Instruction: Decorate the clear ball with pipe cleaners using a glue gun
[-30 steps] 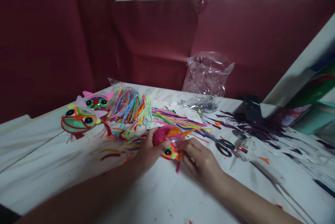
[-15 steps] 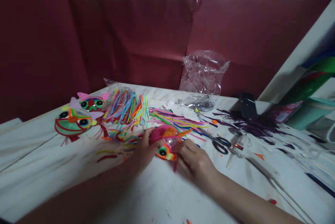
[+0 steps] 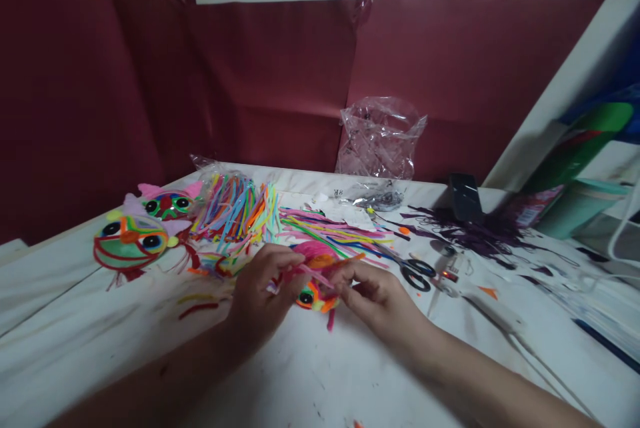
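Observation:
My left hand (image 3: 267,285) pinches one end of a pink pipe cleaner (image 3: 319,276). At its other end, the fingers of my right hand (image 3: 380,295) are closed on it. Just under the strip, on the white marbled table (image 3: 300,375), lies a pink and orange craft face (image 3: 307,297) with a green-rimmed eye. My fingers partly cover this face. To the left sit two finished-looking craft faces: a green one with lilac ears (image 3: 131,241) and, behind it, one with pink ears (image 3: 170,203).
Colourful pipe cleaners (image 3: 235,205) spread across the back, some bagged. Scissors with black handles (image 3: 417,275) lie right of my hands, beside a white glue gun (image 3: 493,311) with a cord. Farther right are purple strands (image 3: 465,238), a dark phone (image 3: 465,197) and a teal container (image 3: 583,208).
My left hand has come off the craft face and now pinches the pink pipe cleaner with my right hand, above it. The whole view has shifted slightly.

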`<state>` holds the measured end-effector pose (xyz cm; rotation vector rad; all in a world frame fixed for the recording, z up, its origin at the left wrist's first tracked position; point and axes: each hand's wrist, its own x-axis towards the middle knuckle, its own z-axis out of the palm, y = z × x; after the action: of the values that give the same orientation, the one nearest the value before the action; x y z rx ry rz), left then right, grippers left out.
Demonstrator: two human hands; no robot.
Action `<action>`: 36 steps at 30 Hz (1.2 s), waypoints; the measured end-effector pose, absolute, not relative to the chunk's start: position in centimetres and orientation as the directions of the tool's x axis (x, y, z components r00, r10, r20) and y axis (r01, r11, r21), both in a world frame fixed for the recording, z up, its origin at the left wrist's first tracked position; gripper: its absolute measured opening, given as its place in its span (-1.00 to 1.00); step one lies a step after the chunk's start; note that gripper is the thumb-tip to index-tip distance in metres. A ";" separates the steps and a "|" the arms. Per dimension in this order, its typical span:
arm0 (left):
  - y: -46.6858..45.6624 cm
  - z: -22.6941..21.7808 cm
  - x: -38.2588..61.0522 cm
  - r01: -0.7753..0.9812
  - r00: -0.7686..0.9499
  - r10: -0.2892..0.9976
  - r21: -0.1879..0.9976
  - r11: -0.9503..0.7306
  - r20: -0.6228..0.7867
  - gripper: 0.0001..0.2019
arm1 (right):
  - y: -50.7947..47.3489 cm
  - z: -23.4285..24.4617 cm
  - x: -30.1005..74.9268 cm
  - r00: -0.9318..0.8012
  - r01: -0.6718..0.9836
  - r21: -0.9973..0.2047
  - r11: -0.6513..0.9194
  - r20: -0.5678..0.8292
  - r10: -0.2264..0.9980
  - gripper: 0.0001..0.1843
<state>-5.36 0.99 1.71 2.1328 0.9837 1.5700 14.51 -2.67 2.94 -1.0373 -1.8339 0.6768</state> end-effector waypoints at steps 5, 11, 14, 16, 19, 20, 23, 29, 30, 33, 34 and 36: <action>0.1 2.0 -4.9 0.345 0.375 0.582 0.474 -0.810 0.722 -0.89 | -3.0 3.4 14.7 -0.336 0.404 -0.754 0.518 0.404 0.851 -0.80; -0.3 1.7 -4.8 0.405 0.375 0.511 0.359 -0.841 0.773 -0.78 | -3.1 2.5 15.0 -0.421 0.604 -0.325 0.728 0.645 0.638 -0.67; 0.1 2.1 -5.0 0.415 0.358 0.532 0.380 -0.827 0.767 -0.78 | -2.9 2.6 15.6 -0.428 0.666 -0.286 0.689 0.610 0.667 -0.68; 0.4 2.4 -5.2 0.400 0.392 0.566 0.419 -0.815 0.725 -0.79 | -2.8 3.1 16.1 -0.422 0.681 -0.328 0.655 0.554 0.717 -0.71; 0.7 2.9 -5.3 0.356 0.483 0.580 0.457 -0.815 0.656 -0.82 | -2.7 4.2 16.7 -0.426 0.650 -0.460 0.604 0.438 0.792 -0.74; 0.8 3.0 -5.4 0.346 0.501 0.571 0.455 -0.821 0.650 -0.83 | -2.8 4.6 16.8 -0.428 0.631 -0.500 0.593 0.413 0.804 -0.75; 1.0 3.3 -5.7 0.359 0.470 0.566 0.440 -0.823 0.677 -0.82 | -2.8 5.7 17.3 -0.459 0.616 -0.522 0.590 0.370 0.807 -0.76; 1.8 3.3 -6.3 0.424 0.437 0.562 0.391 -0.817 0.702 -0.88 | -2.9 7.1 18.6 -0.499 0.688 -0.395 0.608 0.350 0.792 -0.74; 1.7 3.2 -6.3 0.412 0.455 0.527 0.356 -0.839 0.717 -0.92 | -3.1 7.2 18.6 -0.494 0.699 -0.381 0.606 0.356 0.794 -0.74; 1.3 3.1 -6.3 0.346 0.514 0.360 0.196 -0.918 0.778 -0.90 | -3.7 7.4 18.3 -0.509 0.713 -0.351 0.607 0.336 0.792 -0.76; 1.1 3.1 -6.3 0.323 0.532 0.299 0.136 -0.936 0.792 -0.90 | -3.9 7.6 18.2 -0.537 0.707 -0.333 0.624 0.321 0.780 -0.75; 0.7 3.5 -6.5 0.285 0.564 0.185 0.021 -0.958 0.805 -0.87 | -4.5 7.9 18.0 -0.614 0.674 -0.300 0.675 0.280 0.737 -0.73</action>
<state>-6.45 0.72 3.47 2.8750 0.4344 1.4587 18.01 -4.48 7.90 -1.1063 -2.5099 0.2322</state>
